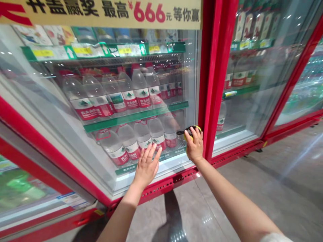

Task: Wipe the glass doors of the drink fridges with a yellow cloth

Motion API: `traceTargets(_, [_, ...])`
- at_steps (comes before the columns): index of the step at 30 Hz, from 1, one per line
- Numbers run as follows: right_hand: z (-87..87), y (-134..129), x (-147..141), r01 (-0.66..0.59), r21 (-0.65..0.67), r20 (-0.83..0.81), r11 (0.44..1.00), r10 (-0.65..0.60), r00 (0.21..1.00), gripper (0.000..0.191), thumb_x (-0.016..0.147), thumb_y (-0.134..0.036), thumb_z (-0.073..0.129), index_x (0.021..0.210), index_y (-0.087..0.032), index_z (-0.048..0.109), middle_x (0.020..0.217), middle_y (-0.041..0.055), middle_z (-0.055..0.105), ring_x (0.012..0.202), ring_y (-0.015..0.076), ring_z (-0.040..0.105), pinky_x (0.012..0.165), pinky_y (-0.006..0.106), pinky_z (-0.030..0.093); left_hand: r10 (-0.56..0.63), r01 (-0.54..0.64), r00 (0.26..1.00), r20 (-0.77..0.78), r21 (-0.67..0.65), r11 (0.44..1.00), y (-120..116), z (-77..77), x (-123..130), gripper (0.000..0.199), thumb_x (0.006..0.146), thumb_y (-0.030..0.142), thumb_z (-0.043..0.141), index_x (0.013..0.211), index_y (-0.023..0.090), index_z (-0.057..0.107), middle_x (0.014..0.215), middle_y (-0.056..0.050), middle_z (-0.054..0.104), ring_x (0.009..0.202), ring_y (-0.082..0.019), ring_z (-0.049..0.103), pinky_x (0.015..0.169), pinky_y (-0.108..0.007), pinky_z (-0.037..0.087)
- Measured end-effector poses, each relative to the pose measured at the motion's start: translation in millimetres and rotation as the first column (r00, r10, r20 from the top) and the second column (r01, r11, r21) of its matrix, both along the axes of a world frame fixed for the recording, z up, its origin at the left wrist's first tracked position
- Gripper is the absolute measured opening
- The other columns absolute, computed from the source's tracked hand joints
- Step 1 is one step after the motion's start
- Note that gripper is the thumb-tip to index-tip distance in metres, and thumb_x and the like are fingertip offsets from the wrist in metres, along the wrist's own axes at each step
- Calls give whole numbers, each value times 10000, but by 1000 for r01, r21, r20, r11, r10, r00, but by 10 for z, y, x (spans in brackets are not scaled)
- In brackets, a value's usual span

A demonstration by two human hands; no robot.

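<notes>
My left hand (147, 166) is open, its fingers stretched out in front of the lower glass of a fridge door (151, 169). I cannot tell whether the fingertips touch the glass. Near the door's right edge, my right hand (195, 146) is closed around a small yellow and black tape measure (187, 135). A black strap loop (180, 132) sticks out to its left, and my fingers hide much of the case. Behind the glass, large water bottles (131, 146) with red and white labels stand on the bottom shelf.
More water bottles (142, 90) fill the middle shelf, above a green shelf strip (141, 116). A red frame post (214, 80) separates this door from the fridge door on the right (252, 117). Grey floor tiles (272, 188) lie below. A cream banner (106, 15) crosses the top.
</notes>
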State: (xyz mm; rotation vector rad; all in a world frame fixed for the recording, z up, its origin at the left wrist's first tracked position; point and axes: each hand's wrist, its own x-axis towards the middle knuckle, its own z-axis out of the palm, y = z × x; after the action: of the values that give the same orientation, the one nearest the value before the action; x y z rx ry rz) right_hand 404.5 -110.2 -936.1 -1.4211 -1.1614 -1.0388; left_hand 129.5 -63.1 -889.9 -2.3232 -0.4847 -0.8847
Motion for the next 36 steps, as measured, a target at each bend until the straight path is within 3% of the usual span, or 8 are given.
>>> traceTargets(4, [82,44,-5,-17,13,-75,1000,18,997,615,957,-74,448,1535,-278,485,1596,137,458,1572,307,266,1237,629,314,-24,24,1000,6,9,1000,14,-17,17,860,926,209,657,1656,267,204,1629,-124,437,1554,-279,331,1303,-463,231])
traceTargets(11, [-424,13,-76,-39,-17,-92,999,37,995,657,934,-51,448,1538,-307,468,1600,125,438,1568,304,272,1203,620,381,-53,52,998,-43,-23,998,4,-128,-46,876,917,153,628,1658,280,178,1627,-102,444,1546,-258,349,1296,-434,254])
traceTargets(16, [-275,33,-47,-10,-10,-148,1000,9,989,646,948,-94,445,1569,-267,413,1606,157,407,1585,323,215,1206,618,378,-50,49,997,-56,-11,999,1,-158,-83,836,927,164,618,1652,274,217,1613,-98,467,1545,-250,350,1302,-421,228])
traceTargets(22, [-411,2,-198,-20,-31,-128,999,16,992,636,947,-113,459,1565,-260,420,1622,157,384,1576,332,223,1213,678,320,-22,21,996,-83,-12,1000,19,-132,-248,813,915,158,616,1641,267,268,1615,-95,467,1548,-243,345,1305,-414,222])
traceTargets(25, [-227,66,-393,-61,-12,-134,998,59,989,632,944,-173,504,1570,-232,432,1646,161,358,1582,362,192,1227,705,260,-14,13,995,-95,-13,1000,30,-115,-362,804,903,149,607,1633,276,296,1611,-77,475,1545,-231,352,1306,-393,221])
traceTargets(29, [-17,123,-737,-165,-70,42,984,168,985,597,954,-258,595,1541,-278,489,1624,116,435,1568,337,255,1263,646,229,2,-4,995,-95,-24,1000,63,-89,-521,822,895,133,605,1635,288,285,1599,-74,491,1533,-232,374,1297,-393,240])
traceTargets(34, [-291,-57,-671,-282,-420,502,862,480,720,511,1021,-176,527,1469,-422,536,1468,-52,637,1393,99,522,1281,396,299,46,-48,995,-91,-10,999,129,-59,-790,847,880,142,634,1632,319,287,1612,-60,474,1538,-232,365,1311,-403,204])
traceTargets(36, [-320,-77,-571,-234,-495,477,837,487,731,510,1033,-176,508,1450,-468,541,1443,-86,653,1353,86,563,1282,385,298,70,-69,995,-72,6,998,153,-40,-927,849,882,149,636,1634,318,281,1611,-70,471,1539,-243,362,1315,-433,197])
